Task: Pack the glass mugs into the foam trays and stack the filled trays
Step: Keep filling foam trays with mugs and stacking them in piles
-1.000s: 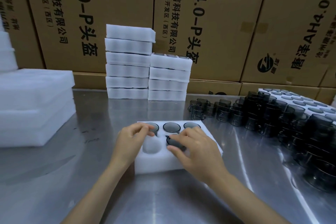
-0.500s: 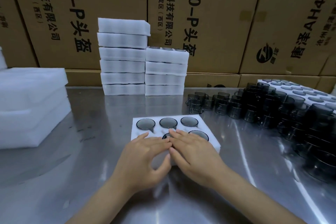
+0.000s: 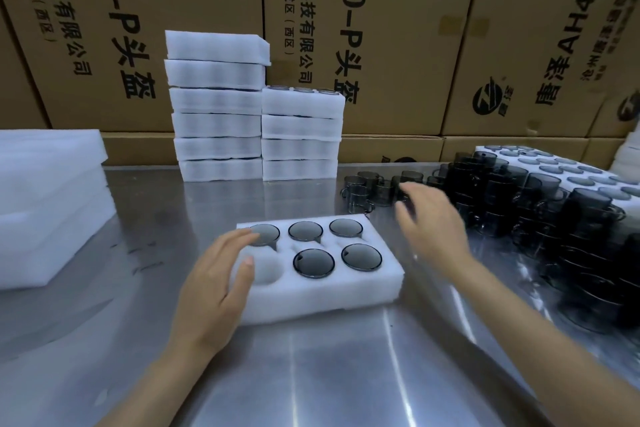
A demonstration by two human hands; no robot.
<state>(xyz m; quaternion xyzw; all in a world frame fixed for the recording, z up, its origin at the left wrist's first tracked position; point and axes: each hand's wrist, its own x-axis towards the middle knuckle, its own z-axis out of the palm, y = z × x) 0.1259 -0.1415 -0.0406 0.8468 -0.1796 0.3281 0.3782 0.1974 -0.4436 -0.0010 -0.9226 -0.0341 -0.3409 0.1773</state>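
Tray: a white, soft-looking rectangular foam tray (image 3: pixel 322 291) with six round wells lies flat on the brushed stainless-steel table (image 3: pixel 346 374), near its front middle.
Mugs in tray: five smoky grey glass mugs (image 3: pixel 313 263) sit in the wells, their round faces level with the foam — three along the far row, two in the near row.
Empty well: the near-left well (image 3: pixel 268 270) holds nothing; its smooth curved wall shows.
Left hand: the left hand (image 3: pixel 211 291) rests on the tray's left edge, fingers straight and relaxed, thumb beside the empty well, gripping nothing.
Right hand: the right hand (image 3: pixel 429 229) is blurred above the table right of the tray, fingers loosely spread and holding nothing, near the loose mugs.
Loose mugs: a dense cluster of dark translucent glass mugs with handles (image 3: pixel 519 204) stands on the table's right side.
Stacks: two columns of filled white foam trays (image 3: pixel 256 128) stand at the back — the left one taller.
Backdrop: brown corrugated cardboard boxes (image 3: pixel 398 28) printed with black characters.
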